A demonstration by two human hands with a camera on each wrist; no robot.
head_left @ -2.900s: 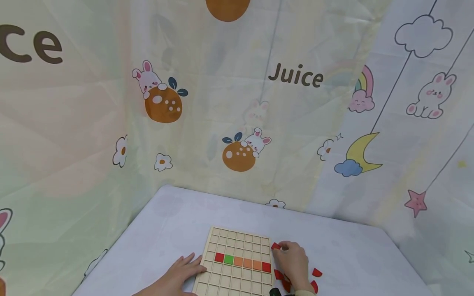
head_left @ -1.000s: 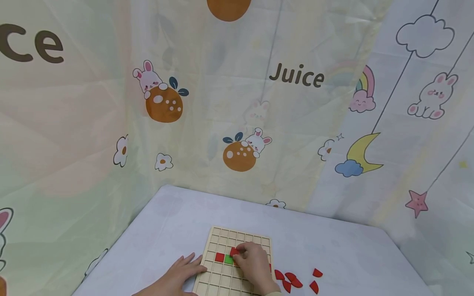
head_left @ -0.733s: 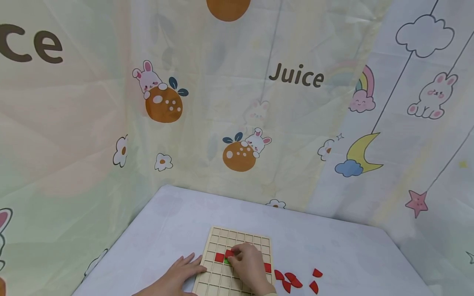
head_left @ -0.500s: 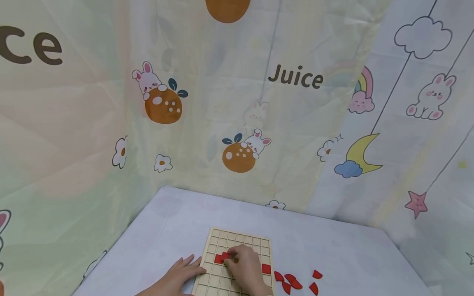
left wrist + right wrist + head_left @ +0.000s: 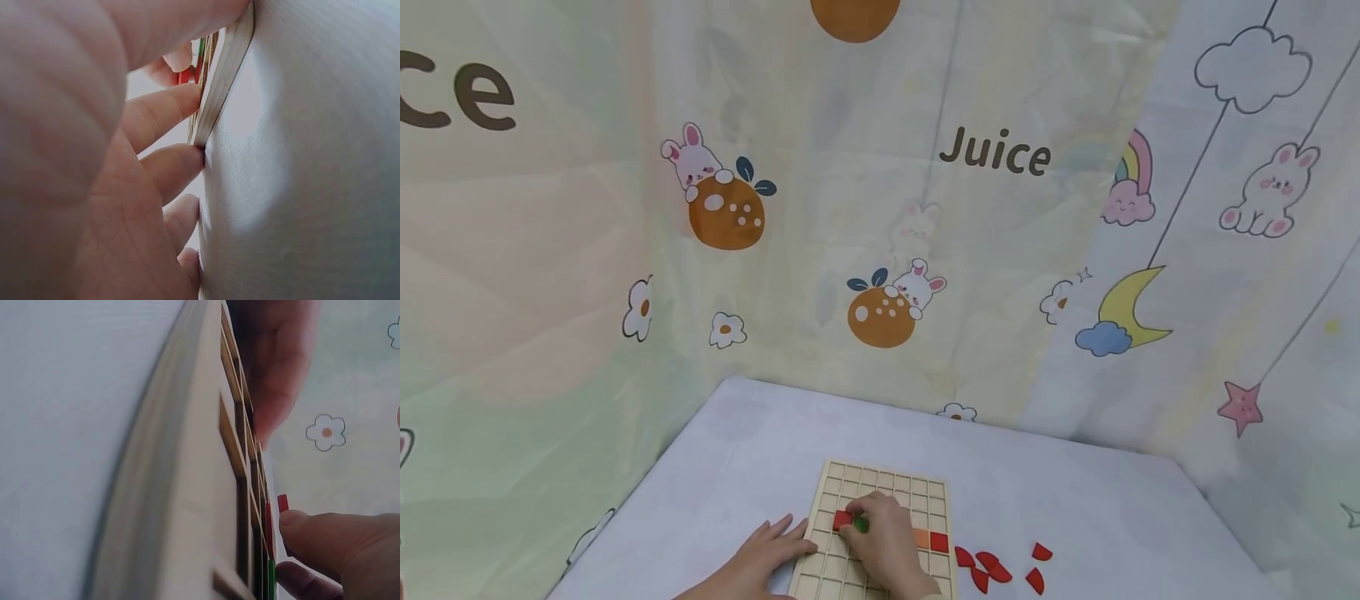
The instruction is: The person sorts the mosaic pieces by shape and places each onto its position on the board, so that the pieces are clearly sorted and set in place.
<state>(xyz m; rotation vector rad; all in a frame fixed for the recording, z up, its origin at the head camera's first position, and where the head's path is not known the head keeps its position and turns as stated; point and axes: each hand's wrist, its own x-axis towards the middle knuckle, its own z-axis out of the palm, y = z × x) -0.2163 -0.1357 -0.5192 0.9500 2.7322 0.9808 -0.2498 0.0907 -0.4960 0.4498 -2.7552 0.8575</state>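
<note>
A wooden grid board (image 5: pixel 823 589) lies on the white table, one row filled with coloured square tiles. Pinched between the thumb and fingers of my right hand (image 5: pixel 886 537) is a thin red piece (image 5: pixel 283 503), held over the left end of that row. It overlaps the red tile (image 5: pixel 842 521) there in the head view. The green tile (image 5: pixel 861 525) is partly covered by my fingers. Right of the hand, an orange tile (image 5: pixel 921 538) and a red end tile show; the other orange tiles are hidden. My left hand (image 5: pixel 763 552), fingers spread, rests against the board's left edge.
Several red quarter-circle pieces (image 5: pixel 998 573) lie just right of the board, two of them farther out. The white tabletop (image 5: pixel 1097 517) reaches back to hanging cloth walls (image 5: pixel 790 333) printed with rabbits and oranges.
My right hand has carried the red piece from beside the board's right edge, leftward over the tile row, to its left end. The left hand has stayed at the board's edge.
</note>
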